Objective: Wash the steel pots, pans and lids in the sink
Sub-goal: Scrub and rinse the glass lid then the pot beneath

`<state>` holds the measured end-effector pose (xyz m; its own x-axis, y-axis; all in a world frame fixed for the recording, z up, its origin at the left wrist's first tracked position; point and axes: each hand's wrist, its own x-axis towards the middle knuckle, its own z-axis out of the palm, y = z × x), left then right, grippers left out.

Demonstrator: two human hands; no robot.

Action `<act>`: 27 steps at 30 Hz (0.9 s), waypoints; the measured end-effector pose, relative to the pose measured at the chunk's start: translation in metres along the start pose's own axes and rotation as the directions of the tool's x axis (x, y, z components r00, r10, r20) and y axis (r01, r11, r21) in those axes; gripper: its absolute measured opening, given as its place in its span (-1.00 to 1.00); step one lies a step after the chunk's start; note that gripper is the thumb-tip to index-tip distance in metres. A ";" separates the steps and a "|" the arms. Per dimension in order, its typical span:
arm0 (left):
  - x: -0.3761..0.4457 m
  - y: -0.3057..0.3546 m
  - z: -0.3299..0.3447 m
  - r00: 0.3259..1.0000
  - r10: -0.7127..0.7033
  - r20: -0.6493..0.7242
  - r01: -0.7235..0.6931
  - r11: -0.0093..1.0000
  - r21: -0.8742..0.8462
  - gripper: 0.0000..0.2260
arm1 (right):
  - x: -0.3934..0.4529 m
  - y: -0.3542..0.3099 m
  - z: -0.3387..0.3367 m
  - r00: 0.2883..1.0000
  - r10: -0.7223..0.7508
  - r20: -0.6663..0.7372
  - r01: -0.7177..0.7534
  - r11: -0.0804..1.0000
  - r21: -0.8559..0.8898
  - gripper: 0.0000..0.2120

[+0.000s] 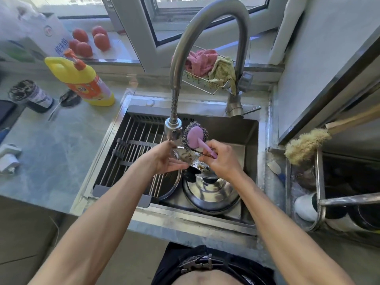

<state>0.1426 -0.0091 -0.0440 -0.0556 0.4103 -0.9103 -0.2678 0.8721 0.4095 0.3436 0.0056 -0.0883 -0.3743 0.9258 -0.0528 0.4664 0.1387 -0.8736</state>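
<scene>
My right hand (221, 159) is at the centre of the frame, over the sink (251, 153), its grip closed round the pink handle of a steel-wool scrubber (194, 135). The scrubber's round head stands up just right of the faucet (173, 128) nozzle. My left hand (164, 159) is just beside it on the left, fingers curled round the edge of a small steel lid (185, 156) held tilted between both hands; the lid looks smeared with brownish residue. The scrubber handle crosses the lid's upper edge.

Below my hands, in the lower middle of the sink, lies a larger steel lid (211, 194) with a dark rim and black knob, dome upward. Left of it, partly under the roll-up drying rack (131, 153) that spans the left half of the sink, sits another round steel piece (168, 186); I cannot tell whether it is a pan or a lid.

On the worktop (51, 161) at the upper left stands a yellow detergent bottle (82, 79) with an orange pump, with a dark jar (30, 96) further left. Red tomatoes (90, 41) lie on the windowsill behind. Behind the faucet, a wire caddy (202, 84) holds a pink cloth (200, 61) and a yellow-green cloth (223, 73). At the right edge of the frame a bristly brush (306, 144) rests on a metal rack.
</scene>
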 end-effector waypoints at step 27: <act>0.016 -0.072 -0.028 0.905 0.425 0.025 -0.386 0.843 -0.375 -0.22 | 0.014 0.000 -0.018 0.987 0.152 0.046 -0.141 0.973 -0.185 -0.74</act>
<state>0.1345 -0.0731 -0.0895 -0.1406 0.7487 -0.6479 -0.5647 0.4768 0.6736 0.3525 0.0250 -0.0798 -0.3356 0.9190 -0.2067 0.6548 0.0698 -0.7525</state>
